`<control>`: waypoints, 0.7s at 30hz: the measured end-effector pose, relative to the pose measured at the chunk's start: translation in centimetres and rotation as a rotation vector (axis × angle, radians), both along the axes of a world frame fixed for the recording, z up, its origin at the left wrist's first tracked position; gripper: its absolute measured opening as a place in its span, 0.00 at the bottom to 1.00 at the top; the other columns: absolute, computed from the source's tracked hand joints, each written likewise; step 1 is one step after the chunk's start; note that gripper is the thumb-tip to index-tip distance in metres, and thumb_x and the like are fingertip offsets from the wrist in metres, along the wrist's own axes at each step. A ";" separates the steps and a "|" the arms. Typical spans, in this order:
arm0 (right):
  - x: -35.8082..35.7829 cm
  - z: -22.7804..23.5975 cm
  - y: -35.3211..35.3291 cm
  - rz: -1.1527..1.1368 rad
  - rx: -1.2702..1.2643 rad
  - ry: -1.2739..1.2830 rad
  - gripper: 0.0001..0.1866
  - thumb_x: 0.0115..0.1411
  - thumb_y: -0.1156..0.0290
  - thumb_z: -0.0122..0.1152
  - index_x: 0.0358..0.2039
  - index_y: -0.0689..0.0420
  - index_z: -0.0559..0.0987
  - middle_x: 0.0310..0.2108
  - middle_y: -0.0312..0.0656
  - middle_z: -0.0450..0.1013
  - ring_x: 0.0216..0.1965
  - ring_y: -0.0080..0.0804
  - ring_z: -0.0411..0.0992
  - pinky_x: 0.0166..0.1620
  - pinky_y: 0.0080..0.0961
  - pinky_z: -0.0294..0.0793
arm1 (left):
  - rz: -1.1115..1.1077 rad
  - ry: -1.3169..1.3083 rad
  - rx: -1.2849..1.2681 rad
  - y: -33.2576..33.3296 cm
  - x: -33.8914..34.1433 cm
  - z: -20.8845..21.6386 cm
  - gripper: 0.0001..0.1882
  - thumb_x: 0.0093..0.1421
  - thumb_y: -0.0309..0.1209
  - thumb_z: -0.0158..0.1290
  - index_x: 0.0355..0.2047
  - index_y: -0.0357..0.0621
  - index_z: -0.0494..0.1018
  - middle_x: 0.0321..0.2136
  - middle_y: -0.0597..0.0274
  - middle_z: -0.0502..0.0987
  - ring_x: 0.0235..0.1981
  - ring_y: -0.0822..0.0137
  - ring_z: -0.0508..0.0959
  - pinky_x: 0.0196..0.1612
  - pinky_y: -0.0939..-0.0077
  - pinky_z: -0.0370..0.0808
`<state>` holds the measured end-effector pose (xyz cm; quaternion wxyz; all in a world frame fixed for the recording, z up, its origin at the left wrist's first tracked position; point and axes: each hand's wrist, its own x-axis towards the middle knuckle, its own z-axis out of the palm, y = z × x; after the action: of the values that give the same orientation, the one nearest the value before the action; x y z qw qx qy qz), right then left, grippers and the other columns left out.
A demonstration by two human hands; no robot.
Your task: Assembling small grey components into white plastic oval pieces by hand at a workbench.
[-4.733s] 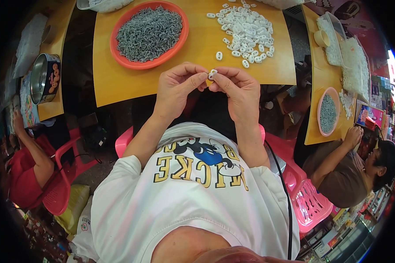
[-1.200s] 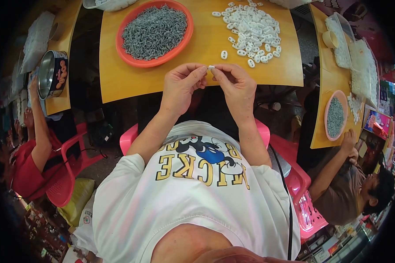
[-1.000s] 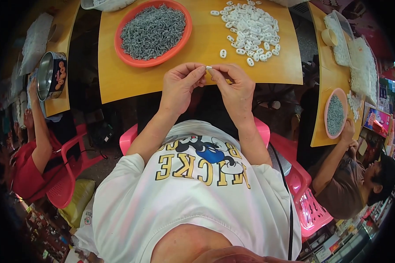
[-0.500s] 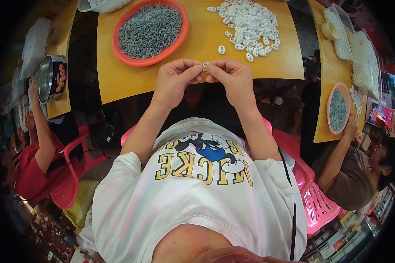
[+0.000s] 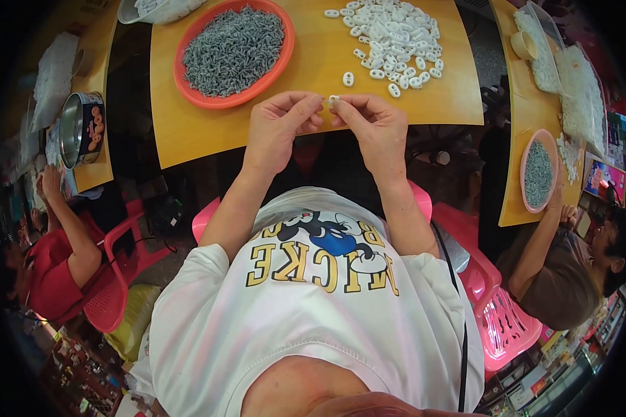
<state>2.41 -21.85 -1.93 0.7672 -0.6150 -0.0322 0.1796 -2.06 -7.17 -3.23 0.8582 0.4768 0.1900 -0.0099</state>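
Note:
Both my hands meet above the near edge of the yellow table [image 5: 209, 135]. My right hand [image 5: 379, 132] pinches a small white two-hole plastic piece [image 5: 334, 99] between thumb and forefinger. Just left of it, my left hand [image 5: 279, 128] is closed in a pinch; a thin tip shows at its fingertips, too small to name. A narrow gap parts the two hands. Beyond the left hand stands an orange-red bowl [image 5: 291, 52] full of small grey screw-like pieces [image 5: 233, 52]. Past the right hand lies a loose pile of white two-hole pieces [image 5: 396, 42].
A clear tub [image 5: 170, 12] with white pieces stands at the table's far left. At side tables, a person in red [image 5: 59, 281] sits left near a round tin [image 5: 83, 128], and one in brown [image 5: 553, 281] sits right by a pink bowl [image 5: 538, 170].
My fingertips, which met at the white piece, have drawn slightly apart. The white piece has shifted right with my right hand. The left neighbour's arm has lowered.

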 end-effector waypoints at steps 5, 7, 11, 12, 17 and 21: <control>-0.4 -0.2 -0.1 0.025 -0.118 -0.058 0.07 0.54 0.77 0.59 0.32 0.67 0.77 0.26 0.39 0.75 0.25 0.19 0.71 0.31 0.13 0.71 | -0.060 -0.010 0.120 -0.4 -0.1 -0.1 0.07 0.57 0.26 0.51 0.34 0.34 0.74 0.27 0.62 0.76 0.26 0.75 0.75 0.31 0.83 0.74; -0.5 -0.3 -0.3 0.022 -0.104 -0.025 0.07 0.54 0.77 0.59 0.32 0.67 0.77 0.26 0.38 0.75 0.25 0.18 0.71 0.31 0.12 0.71 | -0.078 -0.024 0.191 -0.4 -0.2 -0.2 0.07 0.57 0.25 0.52 0.34 0.34 0.74 0.28 0.62 0.76 0.26 0.75 0.75 0.32 0.82 0.75; 0.2 -0.3 -1.0 -0.008 -0.061 -0.009 0.06 0.54 0.77 0.59 0.32 0.66 0.77 0.25 0.38 0.75 0.25 0.18 0.71 0.31 0.12 0.70 | -0.071 -0.001 0.153 -0.9 0.6 0.6 0.08 0.56 0.24 0.52 0.37 0.35 0.73 0.30 0.61 0.76 0.27 0.75 0.75 0.32 0.83 0.74; 0.5 -0.1 -1.5 -0.044 -0.041 -0.037 0.06 0.54 0.78 0.58 0.32 0.66 0.77 0.26 0.38 0.74 0.25 0.18 0.71 0.32 0.12 0.70 | -0.068 -0.074 0.229 -1.2 1.2 1.1 0.10 0.56 0.24 0.52 0.39 0.35 0.72 0.32 0.62 0.75 0.28 0.76 0.74 0.32 0.84 0.73; 2.2 -0.5 -3.9 -0.204 0.102 -0.070 0.06 0.53 0.80 0.57 0.33 0.65 0.77 0.27 0.40 0.74 0.26 0.20 0.71 0.32 0.13 0.71 | -0.097 -0.229 0.867 -2.0 3.4 0.9 0.18 0.53 0.29 0.56 0.44 0.38 0.70 0.32 0.62 0.73 0.27 0.75 0.72 0.29 0.82 0.71; 2.5 -0.8 -4.8 -0.246 0.125 -0.088 0.06 0.53 0.81 0.57 0.33 0.66 0.77 0.27 0.40 0.75 0.26 0.21 0.71 0.32 0.13 0.71 | -0.118 -0.225 1.414 -3.4 4.6 1.4 0.17 0.50 0.29 0.57 0.41 0.42 0.71 0.30 0.58 0.71 0.28 0.65 0.73 0.31 0.74 0.71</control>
<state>4.87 -26.69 -2.71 0.8182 -0.5724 -0.0012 0.0546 2.58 -10.54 -1.88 0.3564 0.9262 0.0352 0.1182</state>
